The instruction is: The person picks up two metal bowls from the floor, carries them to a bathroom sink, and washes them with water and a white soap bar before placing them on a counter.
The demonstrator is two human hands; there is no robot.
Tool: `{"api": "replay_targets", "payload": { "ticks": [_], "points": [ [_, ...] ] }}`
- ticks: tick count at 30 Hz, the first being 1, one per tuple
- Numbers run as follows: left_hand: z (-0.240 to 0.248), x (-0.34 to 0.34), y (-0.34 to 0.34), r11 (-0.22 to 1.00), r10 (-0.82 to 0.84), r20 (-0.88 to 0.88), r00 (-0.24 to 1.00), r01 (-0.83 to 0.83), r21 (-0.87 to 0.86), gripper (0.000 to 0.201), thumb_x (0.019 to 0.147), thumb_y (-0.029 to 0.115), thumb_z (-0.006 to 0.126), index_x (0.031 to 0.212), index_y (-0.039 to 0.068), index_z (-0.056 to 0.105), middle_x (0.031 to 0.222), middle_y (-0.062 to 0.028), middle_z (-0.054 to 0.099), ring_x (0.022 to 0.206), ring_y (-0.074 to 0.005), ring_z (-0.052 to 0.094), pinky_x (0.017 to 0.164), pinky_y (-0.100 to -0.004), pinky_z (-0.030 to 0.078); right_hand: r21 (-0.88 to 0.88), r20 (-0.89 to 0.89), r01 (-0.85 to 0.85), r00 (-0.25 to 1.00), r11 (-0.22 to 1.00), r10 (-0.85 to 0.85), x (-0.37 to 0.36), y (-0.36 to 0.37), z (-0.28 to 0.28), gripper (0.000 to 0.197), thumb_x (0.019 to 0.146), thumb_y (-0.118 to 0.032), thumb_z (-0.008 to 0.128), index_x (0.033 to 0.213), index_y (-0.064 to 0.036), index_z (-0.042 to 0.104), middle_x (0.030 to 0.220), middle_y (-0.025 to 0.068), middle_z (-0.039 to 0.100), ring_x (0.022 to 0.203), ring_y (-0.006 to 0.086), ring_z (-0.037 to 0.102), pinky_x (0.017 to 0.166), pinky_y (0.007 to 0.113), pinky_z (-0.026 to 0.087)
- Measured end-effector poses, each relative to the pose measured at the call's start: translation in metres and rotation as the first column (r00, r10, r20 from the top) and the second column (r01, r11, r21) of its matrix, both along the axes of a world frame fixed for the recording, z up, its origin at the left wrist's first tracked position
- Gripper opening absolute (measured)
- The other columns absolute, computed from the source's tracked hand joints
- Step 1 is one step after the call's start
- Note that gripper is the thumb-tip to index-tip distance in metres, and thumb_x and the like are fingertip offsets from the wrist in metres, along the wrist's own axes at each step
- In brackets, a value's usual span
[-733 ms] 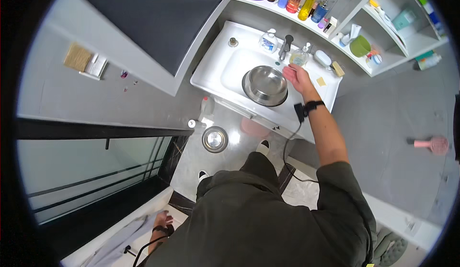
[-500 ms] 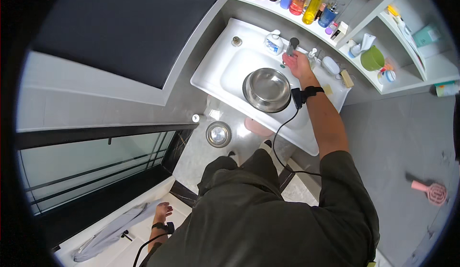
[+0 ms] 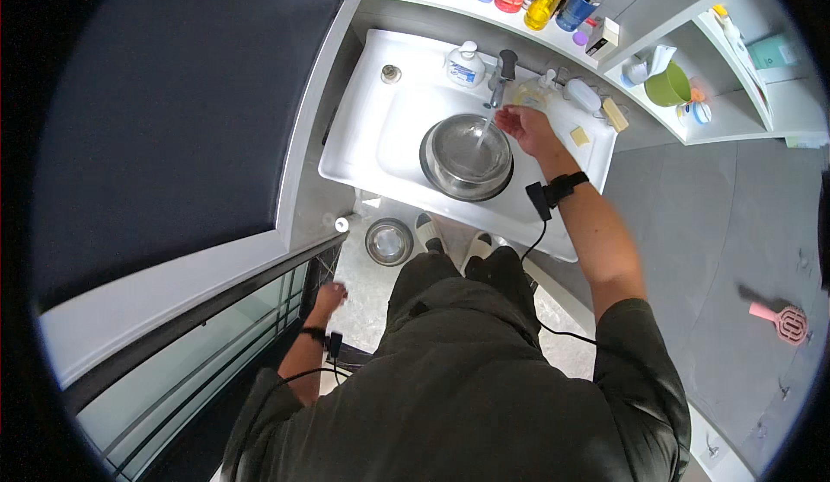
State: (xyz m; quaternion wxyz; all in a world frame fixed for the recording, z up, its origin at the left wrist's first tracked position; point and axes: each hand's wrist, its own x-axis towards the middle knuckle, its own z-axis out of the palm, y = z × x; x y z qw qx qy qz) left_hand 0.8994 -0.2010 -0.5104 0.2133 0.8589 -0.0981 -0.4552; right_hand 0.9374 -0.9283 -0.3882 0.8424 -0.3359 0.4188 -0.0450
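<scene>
Bowl [image 3: 467, 158] below faucet [image 3: 505, 69], white bottle [image 3: 465, 67] nearby

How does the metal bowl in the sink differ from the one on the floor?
The sink bowl has a water stream falling into it; the floor bowl has none. The sink bowl looks larger in this view than the floor bowl. The sink bowl is near the right hand; the floor bowl is nearer the left hand. Both are round and silvery.

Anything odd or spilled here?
Only the floor bowl, mildly: it sits near the left foot, where it might get kicked. The sink bowl is under the running tap. I see no spill or damage.
</scene>
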Motion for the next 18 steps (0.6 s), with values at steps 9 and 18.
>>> {"api": "replay_targets", "payload": {
  "ticks": [9,18],
  "points": [
    [0.094,0.069,-0.213,0.992,0.014,0.155,0.988,0.006,-0.129,0.031,0.089,0.021,0.066,0.112,-0.001,0.066,0.091,-0.0186,0.072,0.084,-0.0271,0.071,0.077,-0.0364,0.055,-0.309,0.083,-0.096,0.988,0.946,0.128,-0.002,0.012,-0.154,0.015,0.088,0.01,0.054,0.102,0.0074,0.058,0.102,0.0164,0.062,0.091,0.0274,0.065,0.088,0.038,0.059],
    [0.1,0.087,-0.381,0.948,0.014,0.265,0.964,0.071,-0.309,0.02,0.093,0.01,0.065,0.11,0.0,0.068,0.091,-0.0117,0.073,0.082,-0.0174,0.07,0.077,-0.0306,0.055,0.199,0.183,0.068,0.977,0.978,-0.105,-0.018,0.004,-0.162,0.018,0.092,0.006,0.054,0.109,0.0123,0.054,0.111,0.0188,0.059,0.102,0.0326,0.063,0.099,0.041,0.056]
  ]
}}
